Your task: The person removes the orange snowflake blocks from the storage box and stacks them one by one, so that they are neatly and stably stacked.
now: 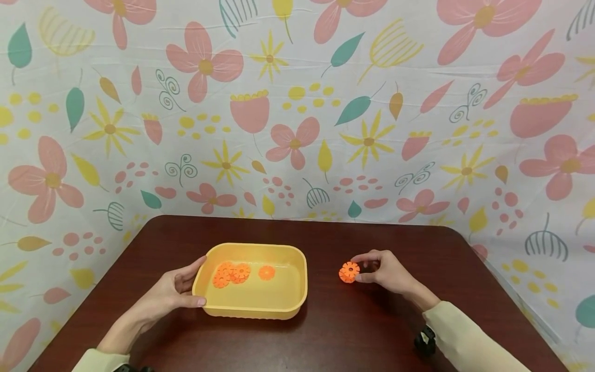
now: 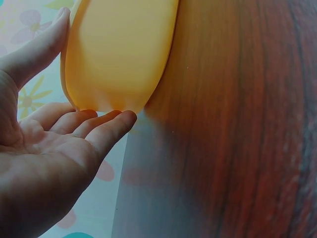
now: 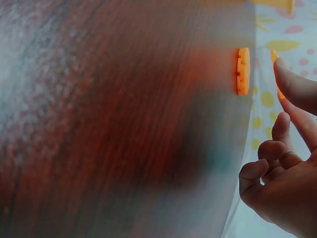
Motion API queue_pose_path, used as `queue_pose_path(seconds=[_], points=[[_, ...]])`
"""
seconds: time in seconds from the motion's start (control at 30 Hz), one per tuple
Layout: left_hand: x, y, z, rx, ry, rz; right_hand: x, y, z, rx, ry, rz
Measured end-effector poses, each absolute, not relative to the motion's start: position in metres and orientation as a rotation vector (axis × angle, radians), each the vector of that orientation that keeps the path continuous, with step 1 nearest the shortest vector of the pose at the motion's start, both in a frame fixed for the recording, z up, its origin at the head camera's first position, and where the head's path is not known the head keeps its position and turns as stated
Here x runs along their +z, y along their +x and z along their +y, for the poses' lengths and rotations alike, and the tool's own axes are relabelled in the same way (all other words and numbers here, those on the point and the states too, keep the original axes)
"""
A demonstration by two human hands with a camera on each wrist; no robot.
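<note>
On the left, my left hand grips the end of a yellow plastic tray, thumb at the near corner and fingers spread along the end wall. Inside the tray lie a cluster of orange notched discs and a single orange disc apart from them. To the right of the tray, my right hand pinches an orange notched disc between thumb and index finger, the other fingers curled loosely. Just below it, a small stack of orange discs sits on the table, partly covered in the head view.
The dark brown wooden table has rounded far corners. Behind it hangs a white cloth printed with flowers and leaves, close to the table's far edge. A dark band circles the right wrist over a pale sleeve.
</note>
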State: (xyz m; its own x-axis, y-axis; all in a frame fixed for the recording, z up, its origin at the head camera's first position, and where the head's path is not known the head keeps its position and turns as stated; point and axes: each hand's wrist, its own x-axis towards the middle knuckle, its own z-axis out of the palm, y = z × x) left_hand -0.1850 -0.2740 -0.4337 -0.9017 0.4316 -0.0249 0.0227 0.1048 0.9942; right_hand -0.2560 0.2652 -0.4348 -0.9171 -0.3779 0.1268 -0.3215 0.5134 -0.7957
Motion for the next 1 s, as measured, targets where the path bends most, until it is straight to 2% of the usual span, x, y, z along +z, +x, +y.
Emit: queue_pose_path(seconds=[1.0], points=[[-0.434, -0.185, -0.275, 1.862, 0.452, 2.064, -0.446, -0.261, 0.262, -1.273, -0.640, 2.720]])
